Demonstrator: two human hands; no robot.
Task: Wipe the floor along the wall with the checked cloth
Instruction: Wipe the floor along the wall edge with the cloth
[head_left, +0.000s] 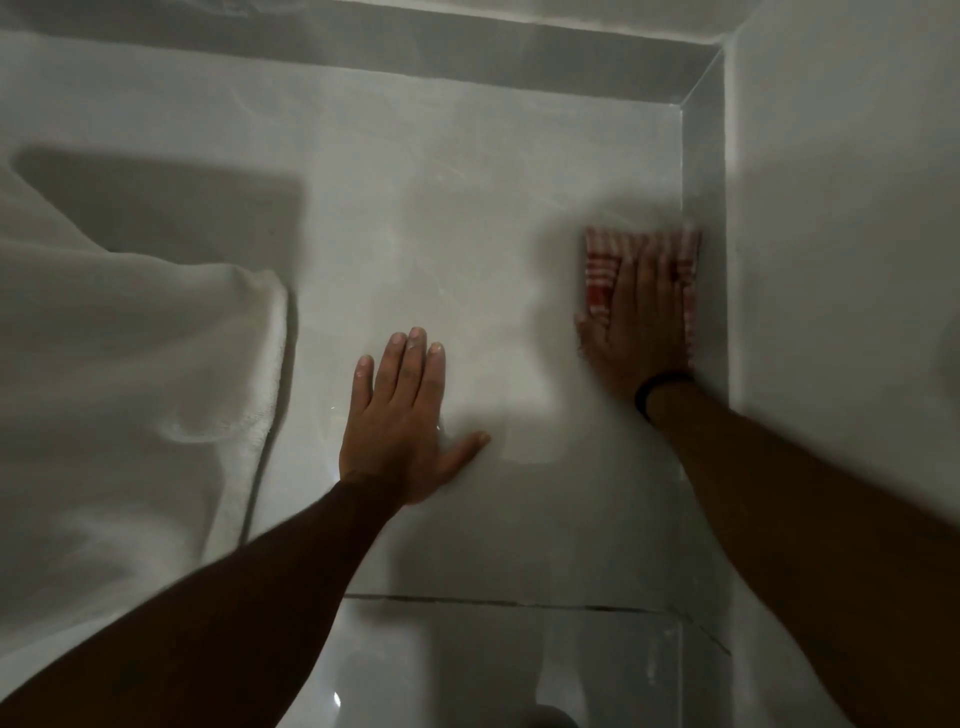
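The red-and-white checked cloth (605, 260) lies flat on the pale glossy floor (457, 234), right against the skirting of the right wall (831, 260). My right hand (639, 322) presses down on the cloth with fingers spread, covering its near half; both are blurred by motion. A black band circles that wrist. My left hand (405, 415) rests flat on the bare floor to the left, fingers apart, holding nothing.
A white curtain (130, 364) hangs down to the floor on the left. The far wall's skirting (467, 57) meets the right wall in a corner at the top right. A tile joint (493, 603) crosses the floor close to me.
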